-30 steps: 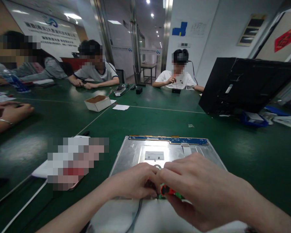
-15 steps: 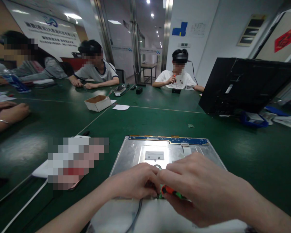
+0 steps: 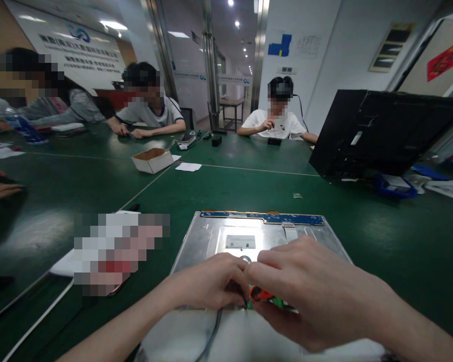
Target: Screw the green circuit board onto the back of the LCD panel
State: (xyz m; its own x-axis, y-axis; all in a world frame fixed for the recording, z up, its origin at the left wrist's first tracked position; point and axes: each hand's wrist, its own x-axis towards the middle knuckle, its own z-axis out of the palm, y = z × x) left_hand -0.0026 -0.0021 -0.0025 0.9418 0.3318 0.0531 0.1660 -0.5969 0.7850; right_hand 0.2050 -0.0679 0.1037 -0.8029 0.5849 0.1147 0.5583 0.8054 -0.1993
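Note:
A metal-backed display panel [image 3: 204,234] lies face down in front of me, with a blue circuit strip [image 3: 294,218] along its far edge. My right hand [image 3: 305,291] is closed around the orange-and-black handle of a screwdriver [image 3: 259,293] over the panel's near edge. Its tip is hidden. Close beside it, my left hand [image 3: 215,281] has its fingers pinched together at the same edge; what they hold is hidden. A dark cable [image 3: 215,327] runs out below that hand. Part of a green board [image 3: 279,302] shows beneath my right fingers.
Left of the panel lies a blurred-out pink and white object [image 3: 124,251] by a white cable [image 3: 41,319]. An open carton [image 3: 153,161] stands farther back. A large black monitor [image 3: 381,136] and a blue tray [image 3: 394,186] are at right. Several people sit around the green table [image 3: 249,188].
The screwdriver's handle has turned slightly in my right hand, while both my hands stay in place. At the left edge, another person's hands have drawn back and now have something dark by them.

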